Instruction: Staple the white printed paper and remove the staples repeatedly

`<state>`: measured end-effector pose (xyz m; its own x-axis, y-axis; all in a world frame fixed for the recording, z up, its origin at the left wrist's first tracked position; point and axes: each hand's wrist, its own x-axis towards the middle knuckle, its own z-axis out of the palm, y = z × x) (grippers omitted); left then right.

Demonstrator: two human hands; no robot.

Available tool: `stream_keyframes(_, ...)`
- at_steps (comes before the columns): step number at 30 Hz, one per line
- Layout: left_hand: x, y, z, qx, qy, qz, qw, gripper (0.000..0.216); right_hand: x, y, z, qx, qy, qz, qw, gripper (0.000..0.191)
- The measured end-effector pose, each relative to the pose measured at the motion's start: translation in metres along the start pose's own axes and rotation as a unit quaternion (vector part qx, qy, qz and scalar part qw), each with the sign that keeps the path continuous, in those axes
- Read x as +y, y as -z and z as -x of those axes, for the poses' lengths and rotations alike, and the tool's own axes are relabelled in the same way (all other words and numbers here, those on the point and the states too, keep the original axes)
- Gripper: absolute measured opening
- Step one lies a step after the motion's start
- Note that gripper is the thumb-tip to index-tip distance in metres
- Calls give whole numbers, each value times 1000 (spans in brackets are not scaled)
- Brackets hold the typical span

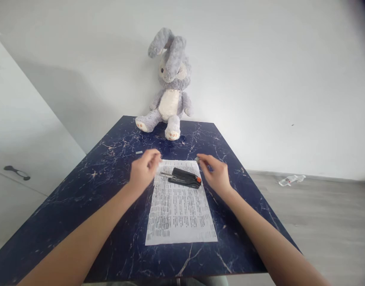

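A black stapler [185, 178] with an orange spot at one end lies opened out on a printed sheet of paper [182, 210], its metal rail sticking out to the left. At the sheet's top right corner, my right hand [216, 172] pinches a small grey piece [197, 159] that looks like a strip of staples. My left hand [144, 169] is closed near the top left corner, fingertips together; what they hold, if anything, I cannot make out. A short silvery strip, apparently staples [139, 152], rests on the table just beyond my left hand.
A grey plush rabbit [170, 87] sits at the back of the dark blue marbled table [111, 222], against the white wall. A white cabinet with a dark handle [17, 172] stands at the left. On the floor at the right lies a clear plastic bottle [291, 180].
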<state>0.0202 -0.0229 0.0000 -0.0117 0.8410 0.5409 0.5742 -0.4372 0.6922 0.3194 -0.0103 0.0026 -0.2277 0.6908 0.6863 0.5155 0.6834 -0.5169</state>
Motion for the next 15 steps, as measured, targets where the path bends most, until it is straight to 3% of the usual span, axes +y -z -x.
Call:
stream_keyframes(3,-41,15,-23,29,13,-148,989,30,53,19,-5,15,-170,48,984,16)
stream_keyframes(5,-67,20,-32,-4,34,-231,972,35,86,30,-4,-6,-240,87,967,9)
stream_keyframes(9,-90,19,-33,-59,64,-302,949,26,118,34,-2,-20,-267,112,957,10)
stream_keyframes(15,-76,17,-29,-53,68,-329,940,16,120,23,-2,18,-232,144,962,23)
